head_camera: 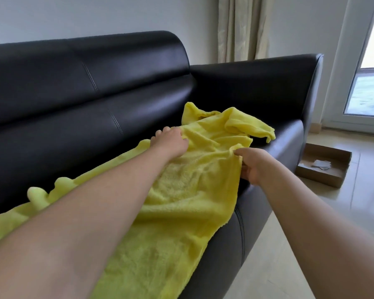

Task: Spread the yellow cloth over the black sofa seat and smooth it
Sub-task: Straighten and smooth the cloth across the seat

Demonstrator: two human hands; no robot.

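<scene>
A fluffy yellow cloth (181, 201) lies along the seat of the black leather sofa (276, 147), running from the bottom left toward the far armrest. Its far end is bunched and folded over near the armrest. My left hand (171, 141) rests on the cloth close to the backrest, fingers curled into the fabric at its back edge. My right hand (253, 165) pinches the cloth's front edge near the seat's front, thumb on top and fingers underneath. My forearms cover part of the cloth's middle and near end.
The sofa backrest (84, 83) rises behind the cloth and the armrest (257, 83) closes the far end. On the pale tiled floor to the right lies a flat cardboard box (324, 167) with paper scraps. Curtains (242, 29) and a glass door (367, 93) stand beyond.
</scene>
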